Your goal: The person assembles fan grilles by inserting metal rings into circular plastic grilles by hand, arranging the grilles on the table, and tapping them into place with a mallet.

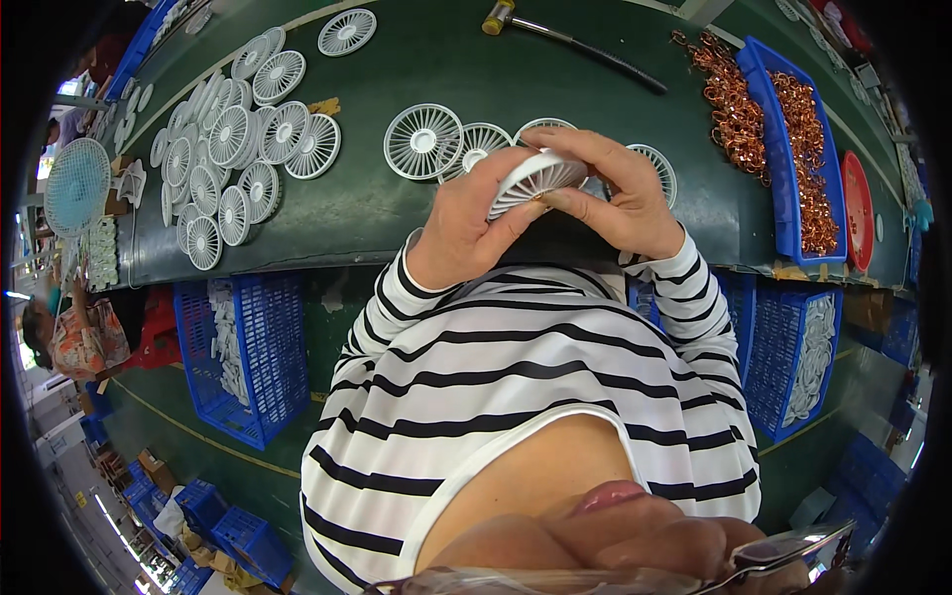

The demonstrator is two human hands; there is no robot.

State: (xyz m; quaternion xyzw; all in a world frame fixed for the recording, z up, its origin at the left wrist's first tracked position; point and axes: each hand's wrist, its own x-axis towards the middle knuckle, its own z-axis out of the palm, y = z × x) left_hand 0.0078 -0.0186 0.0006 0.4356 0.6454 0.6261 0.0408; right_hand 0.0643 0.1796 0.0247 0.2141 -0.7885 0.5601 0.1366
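Note:
My two hands hold one white round fan grille [538, 178] with radiating slats, tilted above the near edge of the green worktable [377, 213]. My left hand [458, 226] is closed on its left rim. My right hand [627, 198] grips its right side, the thumb pressing on the underside near the left thumb. A tiny copper-coloured bit shows between the thumb tips, too small to make out fully. Behind the hands lie several similar grilles, one flat grille [423, 142] at the left and another grille [653, 171] partly hidden by my right hand.
A heap of white grilles [230, 135] covers the table's left part. A hammer [585, 48] lies at the back. On the right are loose copper clips [732, 109], a blue tray [786, 188] of clips and a red dish [857, 210]. Blue crates [280, 347] stand below; a person [87, 337] is far left.

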